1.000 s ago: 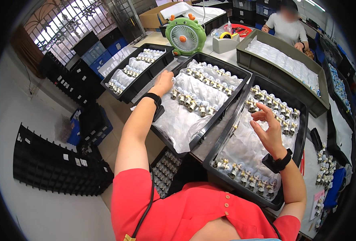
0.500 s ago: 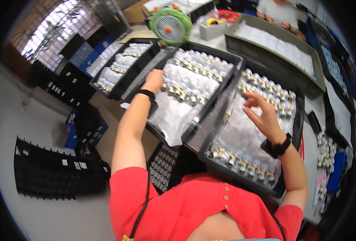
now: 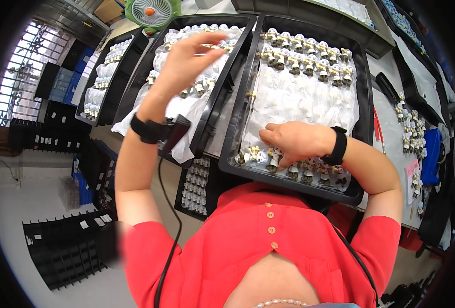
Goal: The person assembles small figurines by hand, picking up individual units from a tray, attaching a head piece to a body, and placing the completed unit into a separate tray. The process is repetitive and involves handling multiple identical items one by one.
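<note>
My left hand is raised over the middle black tray, its thumb and fingers apart with nothing seen between them. Beneath it lie rows of small white-and-gold figurines on white sheeting. My right hand reaches low over the near row of the right black tray. Its thumb points down beside a figurine, while the other fingers stretch to the left, apart from the thumb. Part of that row is hidden under the hand. More figurines stand in two rows at this tray's far end.
A green fan stands at the back left, beyond a narrower black tray of figurines. A grey bin borders the far side. To the right are loose figurines, a blue object and a pink paper.
My right hand has come down toward me, from above the right tray's middle to its near row. My left hand has lifted and opened over the middle tray. The view has shifted.
</note>
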`<act>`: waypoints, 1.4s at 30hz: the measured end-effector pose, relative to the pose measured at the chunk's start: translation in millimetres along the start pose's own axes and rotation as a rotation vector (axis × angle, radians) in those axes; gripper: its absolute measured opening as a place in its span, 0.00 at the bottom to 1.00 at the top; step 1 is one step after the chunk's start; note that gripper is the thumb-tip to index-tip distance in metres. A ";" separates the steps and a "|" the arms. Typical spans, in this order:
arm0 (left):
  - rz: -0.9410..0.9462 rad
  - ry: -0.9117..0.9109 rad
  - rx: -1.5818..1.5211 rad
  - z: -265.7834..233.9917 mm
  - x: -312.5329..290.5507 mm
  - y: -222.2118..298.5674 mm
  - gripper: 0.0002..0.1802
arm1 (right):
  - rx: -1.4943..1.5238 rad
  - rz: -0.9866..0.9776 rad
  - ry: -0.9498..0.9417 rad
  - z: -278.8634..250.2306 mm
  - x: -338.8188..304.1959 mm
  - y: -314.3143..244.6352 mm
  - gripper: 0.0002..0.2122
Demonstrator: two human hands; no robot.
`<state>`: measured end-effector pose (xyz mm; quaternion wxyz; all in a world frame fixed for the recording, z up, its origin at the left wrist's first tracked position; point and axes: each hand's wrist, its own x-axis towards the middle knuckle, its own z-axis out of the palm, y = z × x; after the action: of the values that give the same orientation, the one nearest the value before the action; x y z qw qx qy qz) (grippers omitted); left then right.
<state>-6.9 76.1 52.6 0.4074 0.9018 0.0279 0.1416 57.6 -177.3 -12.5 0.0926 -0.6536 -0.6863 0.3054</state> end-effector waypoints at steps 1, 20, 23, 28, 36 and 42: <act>0.010 -0.053 -0.065 12.4 0.8 16.1 0.16 | 0.005 -0.015 0.010 6.8 2.4 4.9 0.23; -0.230 -0.410 -1.106 69.8 -7.9 22.6 0.27 | 0.171 -0.179 1.042 -54.1 -8.9 15.8 0.37; -0.216 -0.373 -1.090 68.4 -8.5 27.3 0.30 | 0.203 -0.193 1.048 -51.8 -6.3 19.7 0.38; -0.226 -0.223 -1.077 74.3 -11.8 23.8 0.30 | 0.228 -0.184 1.030 -52.8 -7.6 18.5 0.38; -0.162 -0.269 -1.042 80.8 -12.0 22.6 0.33 | 0.075 -0.150 0.963 -44.5 -0.1 27.9 0.38; -0.179 -0.267 -1.286 75.8 -9.9 23.8 0.33 | 0.343 -0.080 1.043 -45.3 -2.5 20.8 0.38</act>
<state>3.1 3.5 20.4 0.8747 0.4829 -0.0380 -0.0174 99.2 -167.0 13.1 0.5371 -0.6674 -0.5140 0.0445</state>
